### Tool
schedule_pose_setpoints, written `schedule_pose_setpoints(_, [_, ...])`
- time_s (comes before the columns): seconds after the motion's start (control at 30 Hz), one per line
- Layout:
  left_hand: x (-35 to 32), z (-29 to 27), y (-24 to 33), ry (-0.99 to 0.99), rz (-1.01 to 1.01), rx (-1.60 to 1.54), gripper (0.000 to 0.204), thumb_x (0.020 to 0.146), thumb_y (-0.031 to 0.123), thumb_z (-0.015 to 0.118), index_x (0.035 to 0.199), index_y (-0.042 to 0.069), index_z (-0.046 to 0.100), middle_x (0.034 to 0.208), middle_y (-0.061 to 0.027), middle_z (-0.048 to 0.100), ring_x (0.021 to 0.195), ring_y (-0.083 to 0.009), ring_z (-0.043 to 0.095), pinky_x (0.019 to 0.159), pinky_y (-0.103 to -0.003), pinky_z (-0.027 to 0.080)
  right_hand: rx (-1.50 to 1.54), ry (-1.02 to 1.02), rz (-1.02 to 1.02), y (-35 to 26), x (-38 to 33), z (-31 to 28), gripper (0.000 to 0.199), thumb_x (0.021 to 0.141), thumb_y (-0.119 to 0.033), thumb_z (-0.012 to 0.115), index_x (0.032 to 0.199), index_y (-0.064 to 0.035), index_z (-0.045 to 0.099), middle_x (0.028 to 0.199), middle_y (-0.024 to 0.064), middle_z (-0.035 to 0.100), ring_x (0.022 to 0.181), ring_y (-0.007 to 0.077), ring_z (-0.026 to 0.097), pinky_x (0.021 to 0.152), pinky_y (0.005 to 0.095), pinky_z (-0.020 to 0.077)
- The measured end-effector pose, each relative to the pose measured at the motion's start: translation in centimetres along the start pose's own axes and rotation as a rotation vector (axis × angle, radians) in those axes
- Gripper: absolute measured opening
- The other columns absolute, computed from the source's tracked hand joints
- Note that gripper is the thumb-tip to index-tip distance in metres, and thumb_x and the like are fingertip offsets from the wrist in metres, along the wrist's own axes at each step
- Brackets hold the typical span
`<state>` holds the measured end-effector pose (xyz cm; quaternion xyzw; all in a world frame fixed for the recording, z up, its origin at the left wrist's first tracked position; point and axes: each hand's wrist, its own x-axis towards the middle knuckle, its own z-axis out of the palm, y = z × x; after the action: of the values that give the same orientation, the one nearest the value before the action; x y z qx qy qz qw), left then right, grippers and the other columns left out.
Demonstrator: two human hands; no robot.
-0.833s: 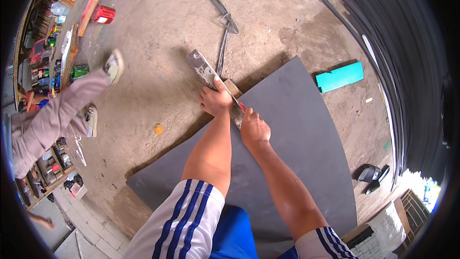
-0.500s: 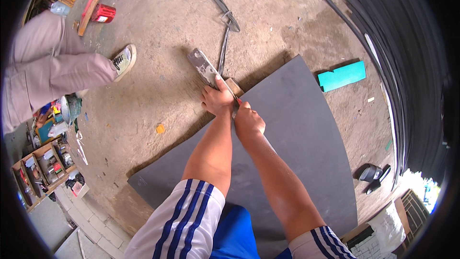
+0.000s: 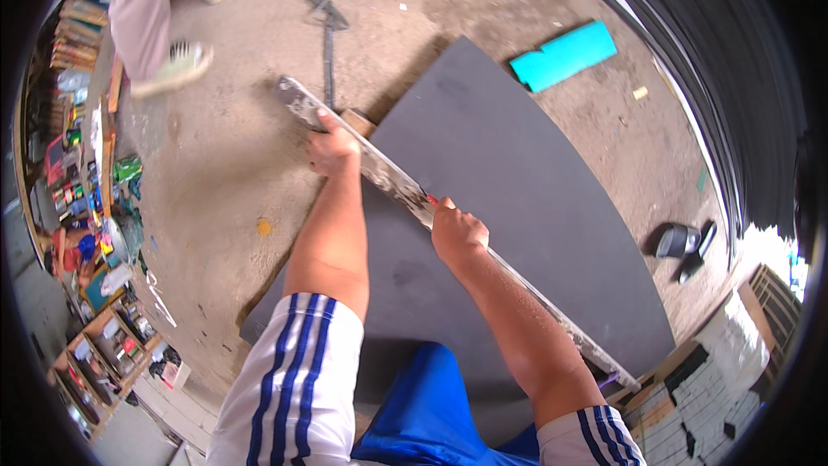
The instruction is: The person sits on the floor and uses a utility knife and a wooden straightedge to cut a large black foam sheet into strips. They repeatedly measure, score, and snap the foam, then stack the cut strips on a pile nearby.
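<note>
- A long straightedge (image 3: 405, 190), pale and spattered like bare metal, lies slantwise across a big dark grey board (image 3: 517, 207) that rests flat on the concrete floor (image 3: 216, 190).
- The left hand (image 3: 332, 148) presses down on the straightedge near the board's upper-left edge, fingers curled over it.
- The right hand (image 3: 457, 231) is closed against the straightedge near the board's middle; something small and red shows at its fingertips, too small to make out.
- The straightedge looks stiff and fairly light, but long enough to pivot, so two well-spaced holds suit it; the board looks broad, thin and likely to flex if lifted.
- A small wooden block (image 3: 358, 121) peeks out at the board's upper-left edge, beside the left hand.
- The straightedge's lower end runs behind the right forearm.
- Beyond the board's top edge lie a long-handled tool (image 3: 326, 26) and a turquoise piece (image 3: 562, 53).
- Another person's leg and shoe (image 3: 177, 69) stand well left of the board.
</note>
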<state>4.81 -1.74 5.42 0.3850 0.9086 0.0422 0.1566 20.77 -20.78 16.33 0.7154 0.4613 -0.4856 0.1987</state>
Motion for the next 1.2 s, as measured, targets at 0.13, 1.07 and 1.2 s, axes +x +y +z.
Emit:
schedule_pose_setpoints(0.13, [-0.2, -0.4, 0.1, -0.013, -0.004, 0.014, 0.092, 0.106, 0.074, 0.03, 0.128, -0.006, 0.069, 0.127, -0.0282, 0.072, 0.126, -0.0453, 0.065, 0.11, -0.058, 0.044, 0.005, 0.018, -0.003, 6.0, -2.8, 3.1, 0.019, 0.102, -0.009, 0.059, 0.118, 0.0, 0.055, 0.096, 0.0169, 0.08, 0.093, 0.0341, 0.081, 0.073, 0.0435, 0.0657])
schedule_pose_setpoints(1.07, [9.4, 4.0, -0.9, -0.052, 0.044, -0.412, 0.096, 0.103, 0.072, 0.044, 0.153, -0.008, 0.053, 0.161, -0.0197, 0.053, 0.145, -0.0365, 0.054, 0.123, -0.049, 0.041, -0.081, -0.126, 0.241, 52.4, -26.0, 26.6, 0.029, 0.095, -0.014, 0.064, 0.12, -0.0048, 0.053, 0.092, 0.0179, 0.078, 0.088, 0.0347, 0.081, 0.069, 0.0465, 0.0633])
schedule_pose_setpoints(1.2, [10.2, 3.4, -1.6, -0.075, 0.099, -0.528, 0.09, 0.106, 0.067, 0.043, 0.157, -0.007, 0.049, 0.161, -0.0192, 0.053, 0.145, -0.0355, 0.055, 0.123, -0.048, 0.041, -0.095, -0.083, 0.257, 56.7, -27.7, 29.5, 0.027, 0.094, -0.014, 0.064, 0.116, -0.0055, 0.053, 0.09, 0.0168, 0.078, 0.087, 0.0354, 0.08, 0.069, 0.0474, 0.0623])
